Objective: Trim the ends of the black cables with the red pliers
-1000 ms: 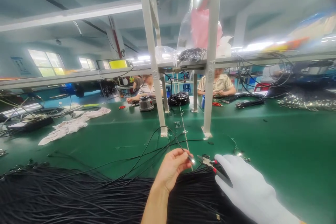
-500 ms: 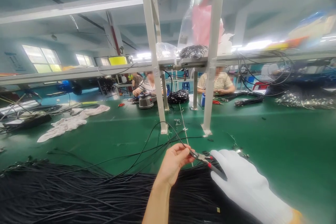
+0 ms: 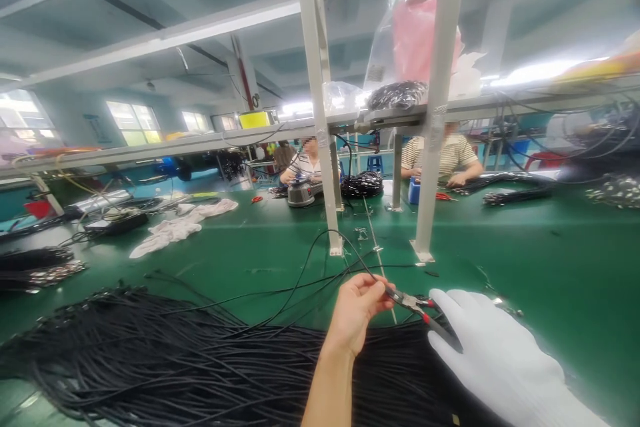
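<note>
"Two hands to be entered first: how are they engaged?"

"By the bare left hand, one black cable is pinched near its end between thumb and fingers, its length looped up and back toward the left. By the white-gloved right hand, red-and-black-handled pliers are gripped, their jaws brought to the cable end; whether the jaws are closed cannot be told."

"Surface?"

"One green tabletop, glossy. Its near side is covered by a broad spread of black cables, above which both hands are held. At left, a crumpled white cloth is laid. Toward the far side, a coil of black cable and a grey machine are placed."

"Room?"

"One long shelf, set above the table beside white rack posts; on it, a clear plastic bag with pink contents is stood. Across the table, two co-workers are stationed, faces blurred. Windows are set in the blue wall at left."
</note>
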A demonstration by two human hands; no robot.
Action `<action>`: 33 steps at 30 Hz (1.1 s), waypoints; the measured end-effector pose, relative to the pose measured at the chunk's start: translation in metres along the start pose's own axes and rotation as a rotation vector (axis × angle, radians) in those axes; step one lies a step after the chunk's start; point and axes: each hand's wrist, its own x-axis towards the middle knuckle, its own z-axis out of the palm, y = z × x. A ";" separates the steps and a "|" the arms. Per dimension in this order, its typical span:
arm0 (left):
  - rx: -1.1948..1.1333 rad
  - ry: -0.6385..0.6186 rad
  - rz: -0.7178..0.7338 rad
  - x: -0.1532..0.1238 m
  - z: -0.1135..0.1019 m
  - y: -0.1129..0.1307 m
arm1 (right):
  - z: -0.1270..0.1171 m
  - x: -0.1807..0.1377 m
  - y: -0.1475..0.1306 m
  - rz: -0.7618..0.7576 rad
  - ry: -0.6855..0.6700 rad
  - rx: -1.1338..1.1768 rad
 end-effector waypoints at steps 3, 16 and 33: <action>0.003 0.034 0.020 0.001 -0.001 -0.002 | 0.007 0.000 0.001 -0.040 0.058 -0.047; 0.059 0.077 0.067 0.005 0.000 -0.006 | 0.008 -0.005 -0.011 -0.089 0.225 -0.214; 0.159 -0.116 0.077 0.001 0.001 -0.001 | 0.011 -0.010 -0.009 0.053 -0.067 0.007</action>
